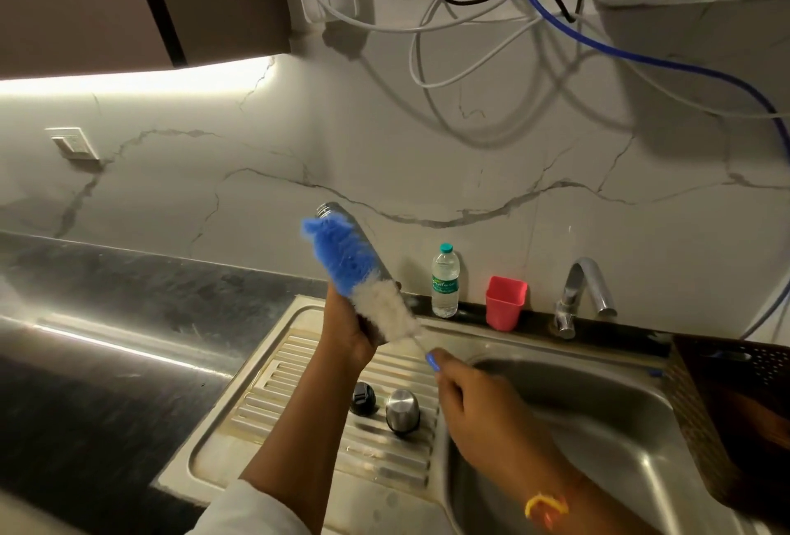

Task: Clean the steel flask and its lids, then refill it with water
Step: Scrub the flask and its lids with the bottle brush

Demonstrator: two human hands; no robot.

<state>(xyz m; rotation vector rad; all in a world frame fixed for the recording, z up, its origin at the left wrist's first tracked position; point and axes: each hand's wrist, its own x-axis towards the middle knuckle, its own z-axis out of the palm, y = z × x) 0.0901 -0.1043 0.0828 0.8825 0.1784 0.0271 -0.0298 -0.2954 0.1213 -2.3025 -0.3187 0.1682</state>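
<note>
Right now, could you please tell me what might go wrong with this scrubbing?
The left hand grips the tilted steel flask only near its base, so it might slip into the sink. The black lid and steel cap sit on the drainboard near the sink's edge; a nudge could dislodge them.

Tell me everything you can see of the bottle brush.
The bottle brush has a long fluffy head, blue bristles on the upper part and white on the lower, on a thin stem. It is tilted, tip up and left, lying against the outside of the steel flask, which the left hand holds. The right hand grips its lower end, where a blue bit shows.
</note>
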